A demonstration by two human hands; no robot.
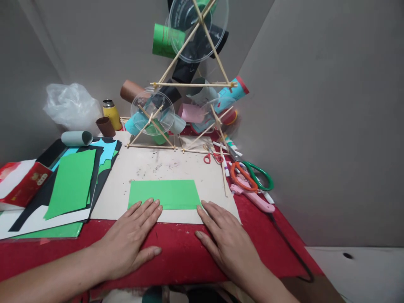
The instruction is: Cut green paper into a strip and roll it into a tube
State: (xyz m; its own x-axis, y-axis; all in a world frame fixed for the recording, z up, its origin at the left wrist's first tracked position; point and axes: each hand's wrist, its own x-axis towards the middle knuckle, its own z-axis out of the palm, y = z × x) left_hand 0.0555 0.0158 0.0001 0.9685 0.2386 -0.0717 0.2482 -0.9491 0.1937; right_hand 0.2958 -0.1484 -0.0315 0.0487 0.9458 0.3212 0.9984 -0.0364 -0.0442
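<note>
Green sheet (pixel 164 193): one, flat on the board (pixel 110 200). Your left hand (pixel 128 240): fingers straight, thumb out, on its near left; your right hand (pixel 232 235): likewise, at its near right corner.

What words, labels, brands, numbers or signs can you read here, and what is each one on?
None can be read with certainty.
Red packet at the left: small pale gold markings, too small to read.
Clear plastic disc at the top: faint lettering, too blurred to read.
Blue tube with a red end: pale marks, too unclear to tell whether they are writing.
</note>
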